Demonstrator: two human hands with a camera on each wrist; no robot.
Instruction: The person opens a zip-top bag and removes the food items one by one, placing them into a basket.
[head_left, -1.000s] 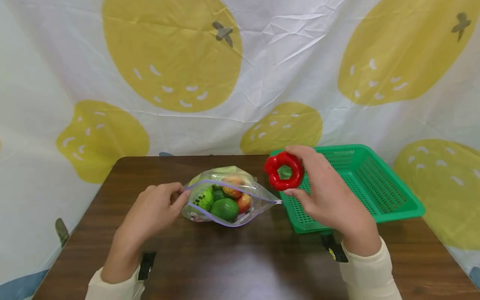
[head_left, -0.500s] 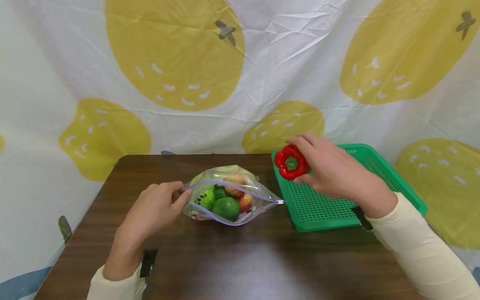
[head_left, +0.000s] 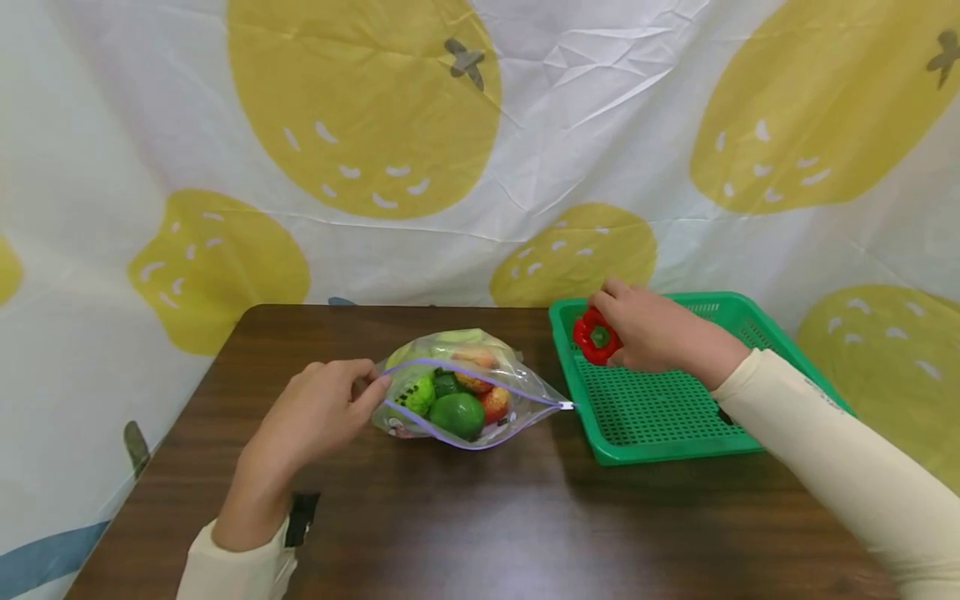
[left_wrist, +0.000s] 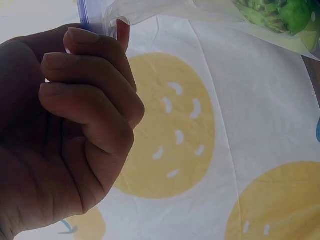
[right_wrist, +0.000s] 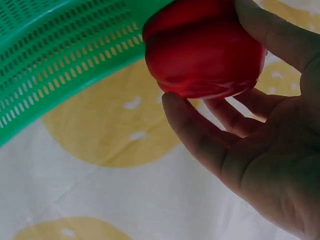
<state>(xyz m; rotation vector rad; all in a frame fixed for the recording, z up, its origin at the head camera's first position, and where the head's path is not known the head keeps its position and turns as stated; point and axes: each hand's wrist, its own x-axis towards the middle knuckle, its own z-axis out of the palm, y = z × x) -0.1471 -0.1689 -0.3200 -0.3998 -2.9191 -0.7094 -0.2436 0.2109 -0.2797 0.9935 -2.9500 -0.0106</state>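
Observation:
My left hand [head_left: 318, 417] pinches the left end of a clear zip bag's [head_left: 536, 408] purple-edged mouth, which gapes toward me. Inside the bag lie a smooth green fruit [head_left: 457, 416], a bumpy lime-green one [head_left: 417, 395] and reddish-orange ones [head_left: 495, 404]. My right hand [head_left: 651, 329] grips a red bell pepper [head_left: 594, 340], its green stem facing the head camera, over the left back part of a green basket [head_left: 600, 446]. In the right wrist view, thumb and fingers press the sides of the pepper [right_wrist: 205, 55].
The brown wooden table [head_left: 465, 533] stands against a white curtain [head_left: 405, 258] printed with large yellow lemons. The basket's left rim is right at the bag's white zip slider [head_left: 567, 406].
My right hand has carried the pepper rightward and away from me, from beside the basket's left rim to over its inside. My left hand keeps its pinch on the bag.

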